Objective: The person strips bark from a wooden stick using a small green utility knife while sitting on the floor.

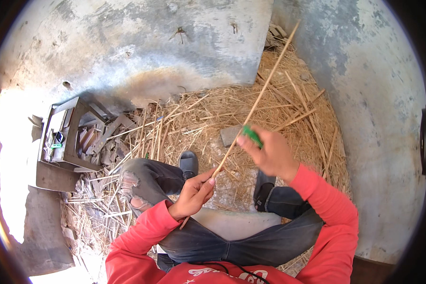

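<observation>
A long, thin wooden stick (269, 78) slants from my lap up toward the far right corner. Near its lower end my left hand (195, 193) is closed around it, and a short tail of the stick shows below that hand. My right hand (271, 152) is closed on a green-handled tool (252, 136), held against or very close to the middle of the stick. The tool's working end is hidden or blurred, so its kind cannot be made out.
Straw and shavings (194, 118) cover the floor, with several loose wooden strips (302, 106) at the right. A grey block (230, 136) lies beyond my feet. On the left stands a small wooden table (66, 132) with small items on it. Walls rise ahead and at the right.
</observation>
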### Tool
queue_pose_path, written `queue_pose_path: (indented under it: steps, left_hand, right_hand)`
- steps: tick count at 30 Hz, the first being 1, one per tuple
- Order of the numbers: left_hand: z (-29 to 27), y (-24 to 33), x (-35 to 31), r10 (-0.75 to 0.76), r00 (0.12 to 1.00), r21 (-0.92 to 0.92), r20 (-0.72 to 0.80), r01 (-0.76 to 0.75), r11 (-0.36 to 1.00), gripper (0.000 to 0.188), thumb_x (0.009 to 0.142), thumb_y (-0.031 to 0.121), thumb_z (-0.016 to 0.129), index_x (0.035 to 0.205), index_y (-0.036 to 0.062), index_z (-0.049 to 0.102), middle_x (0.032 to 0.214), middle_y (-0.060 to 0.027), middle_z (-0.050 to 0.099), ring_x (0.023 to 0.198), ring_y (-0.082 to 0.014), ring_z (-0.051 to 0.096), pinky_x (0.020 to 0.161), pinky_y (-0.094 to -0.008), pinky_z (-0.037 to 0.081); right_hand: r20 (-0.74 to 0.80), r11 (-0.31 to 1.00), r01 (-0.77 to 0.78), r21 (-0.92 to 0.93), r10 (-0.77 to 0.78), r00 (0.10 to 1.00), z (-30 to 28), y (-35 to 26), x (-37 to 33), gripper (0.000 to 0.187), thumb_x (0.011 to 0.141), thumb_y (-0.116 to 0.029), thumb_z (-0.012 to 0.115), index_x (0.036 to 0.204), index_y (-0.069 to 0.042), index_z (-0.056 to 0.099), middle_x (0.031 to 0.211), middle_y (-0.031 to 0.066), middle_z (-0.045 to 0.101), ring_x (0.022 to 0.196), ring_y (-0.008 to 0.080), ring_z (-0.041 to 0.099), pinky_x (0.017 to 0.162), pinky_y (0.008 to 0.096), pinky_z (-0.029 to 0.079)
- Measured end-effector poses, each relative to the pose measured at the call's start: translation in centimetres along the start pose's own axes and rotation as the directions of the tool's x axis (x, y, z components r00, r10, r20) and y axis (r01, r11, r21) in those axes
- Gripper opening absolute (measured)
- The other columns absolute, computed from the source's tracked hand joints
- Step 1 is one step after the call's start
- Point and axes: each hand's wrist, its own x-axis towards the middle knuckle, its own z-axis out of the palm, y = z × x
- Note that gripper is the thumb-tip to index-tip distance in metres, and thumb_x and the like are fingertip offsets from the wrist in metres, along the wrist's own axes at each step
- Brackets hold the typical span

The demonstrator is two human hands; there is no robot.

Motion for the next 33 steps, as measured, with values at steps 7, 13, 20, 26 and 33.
queue_pose_path:
  steps: [7, 13, 20, 26, 33]
  left_hand:
    - [0.0, -0.6, 0.2, 0.014, 0.993, -0.023, -0.118, -0.016, 1.000, 0.045, 0.108, 0.009, 0.050, 0.151, -0.0009, 0.043, 0.071, 0.0073, 0.040, 0.057, -0.0006, 0.032, 0.050, -0.0206, 0.027]
    - [-0.3, -0.1, -0.5, -0.010, 0.998, 0.036, -0.061, 0.013, 0.999, 0.045, 0.108, 0.009, 0.052, 0.151, -0.0006, 0.044, 0.071, 0.0080, 0.041, 0.057, -0.0008, 0.033, 0.052, -0.0203, 0.027]
    - [0.1, 0.5, 0.4, 0.023, 0.990, 0.088, -0.137, -0.011, 0.996, 0.045, 0.107, 0.008, 0.053, 0.150, -0.0039, 0.045, 0.076, 0.0076, 0.044, 0.062, -0.0002, 0.036, 0.053, -0.0197, 0.031]
    - [-0.9, -1.2, -2.7, 0.027, 1.000, 0.339, -0.004, -0.024, 0.941, 0.046, 0.104, 0.008, 0.059, 0.146, -0.0063, 0.048, 0.073, 0.0071, 0.048, 0.063, -0.0005, 0.040, 0.053, -0.0209, 0.033]
    - [-0.2, 0.5, -0.1, 0.068, 0.986, 0.312, -0.151, -0.018, 0.950, 0.052, 0.104, 0.010, 0.057, 0.153, 0.0004, 0.039, 0.060, 0.0053, 0.044, 0.056, -0.0018, 0.038, 0.051, -0.0229, 0.032]
  right_hand:
    - [0.126, 0.945, 0.132, -0.299, -0.098, 0.987, 4.2, 0.8, -2.6, 0.055, 0.101, -0.056, 0.050, 0.095, -0.004, 0.069, 0.057, 0.0187, 0.061, 0.054, 0.0388, 0.065, 0.050, 0.0502, 0.050]
    - [0.069, 0.934, 0.163, -0.317, -0.149, 0.986, 3.1, 1.7, -1.2, 0.055, 0.102, -0.055, 0.050, 0.087, -0.004, 0.065, 0.053, 0.0171, 0.058, 0.050, 0.0377, 0.063, 0.048, 0.0475, 0.050]
    - [0.045, 0.877, 0.246, -0.412, -0.250, 0.967, 4.1, 2.5, -0.1, 0.053, 0.103, -0.052, 0.049, 0.095, -0.004, 0.071, 0.066, 0.0197, 0.066, 0.062, 0.0376, 0.068, 0.060, 0.0495, 0.055]
    - [-0.467, 0.811, -0.355, -0.466, 0.116, 0.877, -10.4, 11.0, 5.1, 0.062, 0.108, -0.053, 0.037, 0.101, -0.002, 0.073, 0.059, 0.0136, 0.056, 0.054, 0.0295, 0.059, 0.053, 0.0457, 0.046]
    - [-0.162, 0.953, 0.036, -0.302, -0.088, 0.983, -2.6, 2.2, -0.2, 0.062, 0.103, -0.060, 0.044, 0.093, -0.004, 0.070, 0.051, 0.0116, 0.055, 0.044, 0.0283, 0.056, 0.043, 0.0431, 0.043]
